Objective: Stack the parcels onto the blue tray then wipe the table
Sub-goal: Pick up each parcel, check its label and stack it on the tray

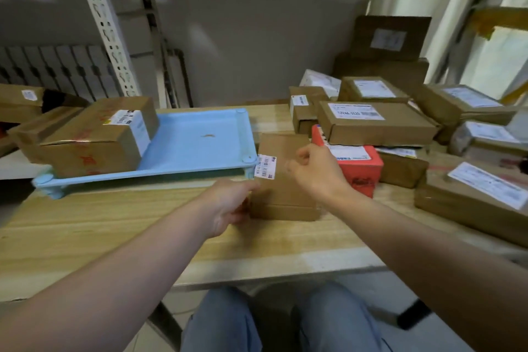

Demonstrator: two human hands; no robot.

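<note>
A small brown parcel [283, 180] stands on the wooden table [114, 217] just right of the blue tray [200, 140], its long axis running away from the person toward the wall, its barcode label [266, 166] at the far left edge. The left hand [228, 206] grips its near left side with curled fingers; the right hand [314, 168] sits at its right edge, fingers curled, though whether it actually grips the parcel cannot be told.

The tray lies with its long side running left to right, raised on short legs. One large carton [97, 137] sits on its left end, angled, leaving the right half of the tray bare. One red box [354, 166] lies just right of the held parcel, with a flat brown box [374, 123] stacked on it. Behind and to the right, a crowd of about eight more brown parcels fills that side of the table. The near strip of the table in front of the tray lies open up to its front edge.
</note>
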